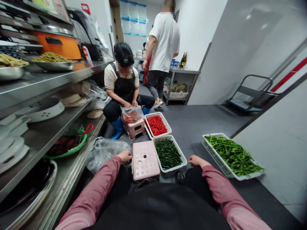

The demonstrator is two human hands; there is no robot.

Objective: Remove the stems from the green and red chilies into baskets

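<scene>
My left hand is closed, its fingertips right by the left edge of a pink plastic stool. Whether anything sits in its fingers, I cannot make out. Over my right knee, my right hand is loosely curled with nothing visible in it. Between the hands, a white basket of dark green chili peppers stands against the stool. Behind it is a basket of red chili peppers. A crumpled clear plastic bag lies left of my left hand.
Facing me, a seated person handles a bag of red peppers on another pink stool. A second person stands behind. Long green peppers fill a basket at right. Metal shelves line the left; a cart stands far right.
</scene>
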